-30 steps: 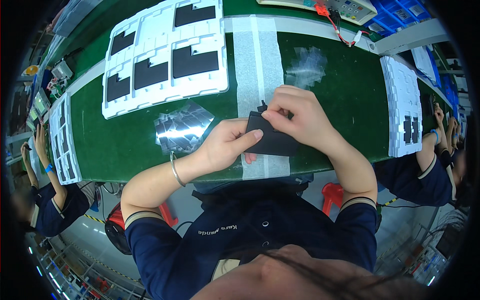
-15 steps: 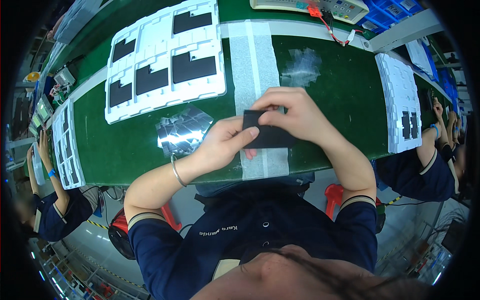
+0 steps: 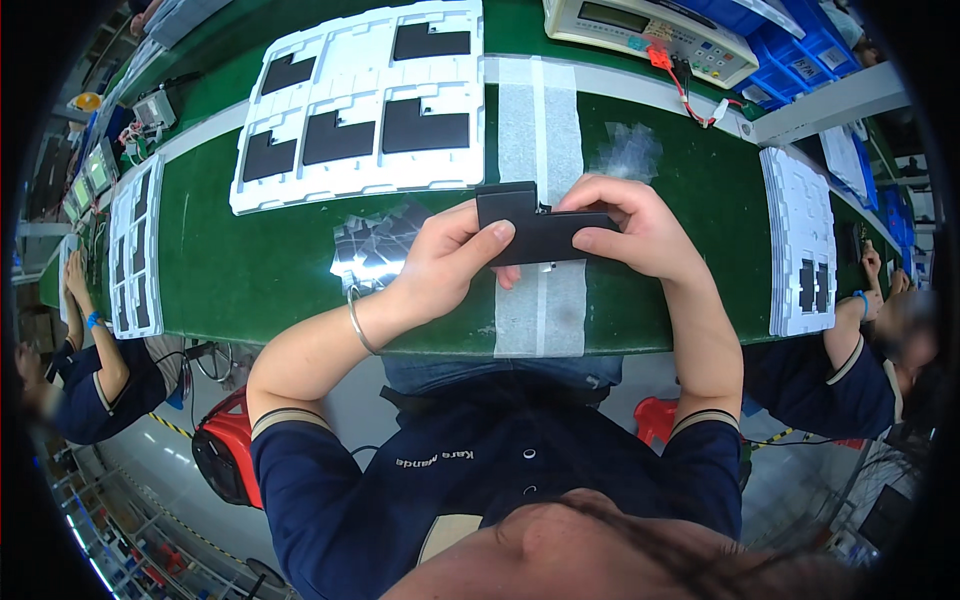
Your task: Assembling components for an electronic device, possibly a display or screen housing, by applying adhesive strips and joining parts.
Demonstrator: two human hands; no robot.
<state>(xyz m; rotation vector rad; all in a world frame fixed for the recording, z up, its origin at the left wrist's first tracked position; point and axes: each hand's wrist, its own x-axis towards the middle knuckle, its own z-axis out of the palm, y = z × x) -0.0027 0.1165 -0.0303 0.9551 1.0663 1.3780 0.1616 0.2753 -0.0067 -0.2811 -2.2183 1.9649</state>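
Observation:
A flat black L-shaped piece, battery-like, is held up above the bench between my two hands. My left hand pinches its left end, thumb on the face and fingers behind. At its right end, my right hand grips with the thumb on the front and the fingers along the upper edge. A small part shows in the notch of the L. Beyond my left hand lies a white moulded tray with several similar black pieces in its pockets. Shiny clear film pieces lie scattered beside my left wrist.
A white paper strip crosses the green bench beneath my hands. More thin films lie beyond. A test instrument with red leads stands at the back right. Stacked white trays stand right; co-workers sit on both sides.
My right hand has shifted from the piece's upper left corner to its right end. The piece has risen slightly, and its full L shape now shows. The view has shifted a little.

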